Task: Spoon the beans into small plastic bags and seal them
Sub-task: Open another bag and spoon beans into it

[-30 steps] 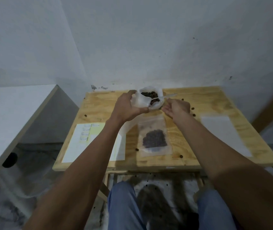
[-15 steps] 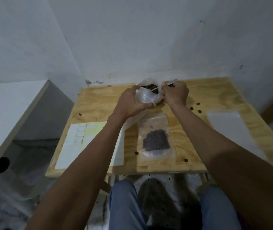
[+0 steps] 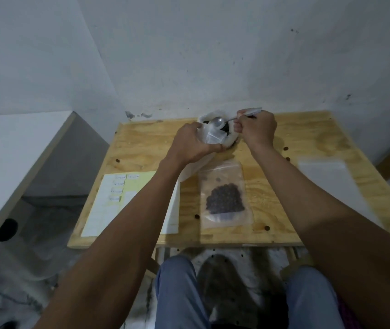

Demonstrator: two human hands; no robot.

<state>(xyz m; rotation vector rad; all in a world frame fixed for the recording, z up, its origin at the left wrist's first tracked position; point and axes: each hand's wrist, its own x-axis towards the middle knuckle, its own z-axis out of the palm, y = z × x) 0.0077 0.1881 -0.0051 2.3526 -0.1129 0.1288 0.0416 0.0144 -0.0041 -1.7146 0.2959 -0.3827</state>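
Dim light; scuffed white walls (image 3: 213, 55) meet in a corner beyond the plywood worktop (image 3: 307, 143). A white cabinet (image 3: 11, 150) stands left; mottled grey floor (image 3: 35, 269) below.

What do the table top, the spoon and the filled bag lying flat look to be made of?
Table top: likely unfinished plywood, pale with visible grain and knots.
Spoon: apparently metal, with a shiny grey bowl and thin handle, gripped by the right hand.
Filled bag: thin clear plastic; dark beans show through.
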